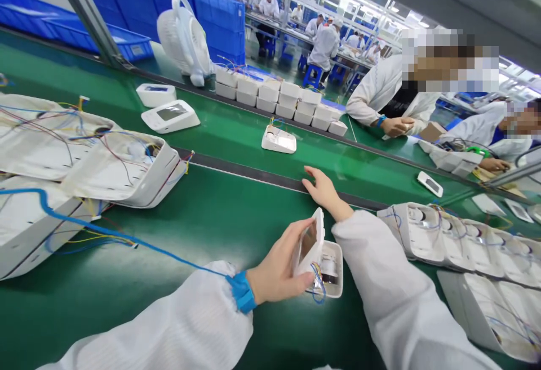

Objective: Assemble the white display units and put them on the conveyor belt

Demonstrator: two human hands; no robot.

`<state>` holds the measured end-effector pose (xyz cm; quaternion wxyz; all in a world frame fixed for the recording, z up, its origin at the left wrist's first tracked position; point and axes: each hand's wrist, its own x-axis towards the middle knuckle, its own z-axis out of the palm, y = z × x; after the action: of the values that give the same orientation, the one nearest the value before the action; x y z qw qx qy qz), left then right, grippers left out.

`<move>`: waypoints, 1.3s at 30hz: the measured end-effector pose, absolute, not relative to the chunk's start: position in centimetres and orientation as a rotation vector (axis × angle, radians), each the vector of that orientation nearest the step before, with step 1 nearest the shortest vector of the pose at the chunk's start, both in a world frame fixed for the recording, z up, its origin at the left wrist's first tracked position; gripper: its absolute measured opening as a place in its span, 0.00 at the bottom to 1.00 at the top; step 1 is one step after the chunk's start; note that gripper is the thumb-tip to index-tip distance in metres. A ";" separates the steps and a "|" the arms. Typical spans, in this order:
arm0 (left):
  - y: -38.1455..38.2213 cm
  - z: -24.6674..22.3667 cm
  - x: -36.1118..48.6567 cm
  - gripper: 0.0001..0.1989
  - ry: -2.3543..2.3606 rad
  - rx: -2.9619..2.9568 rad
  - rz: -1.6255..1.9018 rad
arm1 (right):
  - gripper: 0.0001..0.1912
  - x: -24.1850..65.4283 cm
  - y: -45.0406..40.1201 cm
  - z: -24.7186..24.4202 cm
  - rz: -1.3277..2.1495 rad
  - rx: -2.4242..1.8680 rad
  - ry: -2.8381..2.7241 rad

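Observation:
My left hand [276, 266], with a blue wrist strap [242, 292] at its cuff, grips a white device cover with a display window [311, 241]. The cover is tilted up beside a small white housing [337, 271], in which a cylindrical part and blue and yellow wires show. My right hand [322, 190] reaches out over the dark strip along the bench, fingers apart and holding nothing. Beyond it, a white half-housing with wires [279, 140] lies on the green belt.
Stacked white housings with loose wires [122, 170] lie at left, and rows of similar ones [469, 240] at right. Assembled devices [171, 115] sit on the belt [228, 128]. A white fan [183, 38] and piled white cases [279, 97] stand behind. A co-worker [380, 91] sits opposite.

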<state>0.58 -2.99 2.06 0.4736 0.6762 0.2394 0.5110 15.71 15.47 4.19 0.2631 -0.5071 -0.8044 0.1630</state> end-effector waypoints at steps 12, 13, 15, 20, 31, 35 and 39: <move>-3.2 1.5 0.3 0.42 0.683 1.609 1.178 | 0.17 7.3 21.5 3.6 0.017 -1.426 -2.413; -3.3 1.4 0.3 0.41 0.682 1.620 1.157 | 0.15 7.8 21.2 3.7 -0.004 -1.440 -2.413; -3.5 1.3 0.3 0.41 0.674 1.650 1.103 | 0.11 9.2 20.4 4.1 -0.039 -1.436 -2.414; -3.3 1.1 0.0 0.39 0.665 1.819 0.985 | 0.07 15.5 14.7 6.5 -0.156 -1.384 -2.285; -3.0 1.6 0.1 0.38 0.723 1.899 0.915 | 0.05 32.6 -15.4 2.7 -0.244 -1.699 -1.866; -3.2 1.7 0.1 0.37 0.725 1.699 0.960 | 0.10 36.0 -17.2 1.4 -0.317 -2.013 -1.790; -3.8 2.0 0.0 0.39 0.783 1.601 0.977 | 0.11 38.3 -14.4 1.8 -0.419 -2.132 -1.679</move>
<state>-0.03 -3.75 1.99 0.5267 0.6696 0.3275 0.4087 38.28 -14.44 1.82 0.1968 -0.7613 -0.5994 -0.1496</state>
